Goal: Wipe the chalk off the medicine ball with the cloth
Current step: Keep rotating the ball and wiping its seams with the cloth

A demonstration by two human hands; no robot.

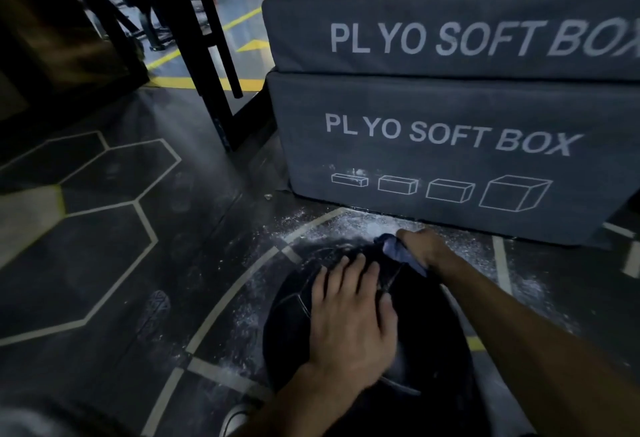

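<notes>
The ball (294, 315) is set on the chalk-dusted floor (104, 263) just before the stacked boxes (450, 145). It is steadied by the left hand (349, 315), laid flat on top with fingers straight and slightly spread. The cloth (398, 249) is gripped in the right hand (426, 246) and pressed against the ball's far side, arm extended forward.

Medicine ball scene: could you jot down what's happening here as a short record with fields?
place: gym floor with spilled white chalk
ball: dark medicine ball on the floor
left hand: flat on top of the ball, steadying it
right hand: grips a cloth at the ball's far side
behind: two stacked plyo soft boxes
</notes>
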